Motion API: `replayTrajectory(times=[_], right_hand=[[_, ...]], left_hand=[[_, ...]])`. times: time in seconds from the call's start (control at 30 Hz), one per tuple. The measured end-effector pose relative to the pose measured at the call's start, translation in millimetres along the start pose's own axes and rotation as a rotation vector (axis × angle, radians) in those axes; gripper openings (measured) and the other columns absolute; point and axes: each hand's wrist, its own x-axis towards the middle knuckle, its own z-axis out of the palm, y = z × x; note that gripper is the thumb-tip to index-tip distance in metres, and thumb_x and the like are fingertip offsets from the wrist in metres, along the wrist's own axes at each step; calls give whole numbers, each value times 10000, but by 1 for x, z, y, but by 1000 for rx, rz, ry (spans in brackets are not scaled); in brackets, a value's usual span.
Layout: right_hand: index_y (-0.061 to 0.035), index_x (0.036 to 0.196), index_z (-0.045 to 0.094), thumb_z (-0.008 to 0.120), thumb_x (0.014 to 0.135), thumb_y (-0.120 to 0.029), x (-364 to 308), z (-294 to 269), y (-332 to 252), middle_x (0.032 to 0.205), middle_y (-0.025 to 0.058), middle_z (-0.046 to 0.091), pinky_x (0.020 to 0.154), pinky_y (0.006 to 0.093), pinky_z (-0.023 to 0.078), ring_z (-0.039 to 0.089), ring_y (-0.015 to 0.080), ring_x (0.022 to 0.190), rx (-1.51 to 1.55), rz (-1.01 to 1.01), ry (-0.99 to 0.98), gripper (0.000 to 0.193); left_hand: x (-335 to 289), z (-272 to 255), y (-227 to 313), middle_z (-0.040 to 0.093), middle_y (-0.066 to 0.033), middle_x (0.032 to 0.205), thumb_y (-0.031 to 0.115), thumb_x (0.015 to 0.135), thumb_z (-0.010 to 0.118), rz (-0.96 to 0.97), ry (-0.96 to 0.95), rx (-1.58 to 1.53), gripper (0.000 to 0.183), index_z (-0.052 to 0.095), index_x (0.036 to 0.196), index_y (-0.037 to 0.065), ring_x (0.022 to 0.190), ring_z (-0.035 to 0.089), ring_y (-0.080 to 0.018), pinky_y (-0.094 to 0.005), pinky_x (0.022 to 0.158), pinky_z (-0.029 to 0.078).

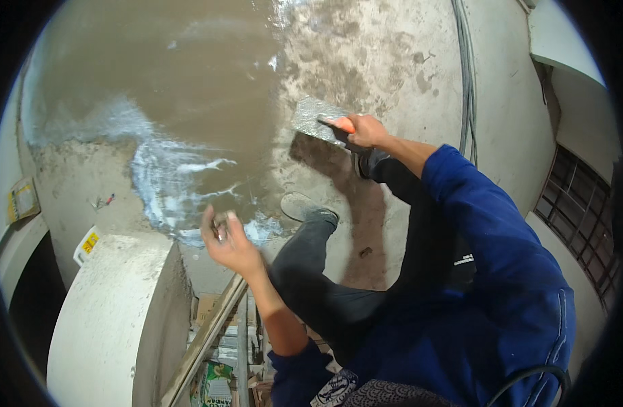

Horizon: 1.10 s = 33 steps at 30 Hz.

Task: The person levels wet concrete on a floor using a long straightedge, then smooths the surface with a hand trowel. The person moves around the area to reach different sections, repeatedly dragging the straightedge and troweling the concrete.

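Beside the right edge of the wet grey-brown layer on the floor, the right hand has its grip wrapped around the trowel, the left hand loosely spread, seemingly empty; light, even strokes at a slight tilt should smooth best.

Trowel (in the right hand) at twelve o'clock from view centre, cables at two, grille at three.
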Motion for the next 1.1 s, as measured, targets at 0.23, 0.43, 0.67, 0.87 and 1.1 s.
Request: replayTrajectory(times=[0.23,0.43,0.67,0.87,1.1], right_hand=[[-89,1112,576,669,744,-176,90,72,20,940,240,684,791,535,507,645,449,922,-70,-126,-112,390],[-149,1146,629,683,793,-194,153,76,50,960,207,702,786,511,522,664,416,932,-128,-122,0,360],[-193,1087,727,686,852,-292,229,-12,67,938,136,734,717,394,535,707,265,804,196,61,513,258],[-233,1105,713,675,862,-314,153,48,64,957,160,719,776,456,531,680,379,903,-174,-213,79,260],[-143,1082,709,623,823,-193,191,11,44,965,203,705,732,474,522,686,370,902,7,-70,254,278]], left_hand=[[70,84,-68,598,-36,968,-1,887,652,122,-50,-47,355,599,1237,-27,860,542,-108,-242,782,464],[112,85,-75,628,-52,1006,51,900,668,353,-51,34,311,631,1201,-15,888,565,-119,-260,796,466],[141,97,-67,634,-63,1012,34,898,661,498,-49,-78,291,635,1178,-41,884,569,-116,-242,791,464],[146,104,-68,634,-48,944,56,888,667,493,-98,-36,285,649,1159,-30,819,558,-97,-232,741,459],[138,104,-72,633,-40,913,69,877,673,550,-116,-13,276,660,1142,-7,773,552,-88,-230,690,455]])
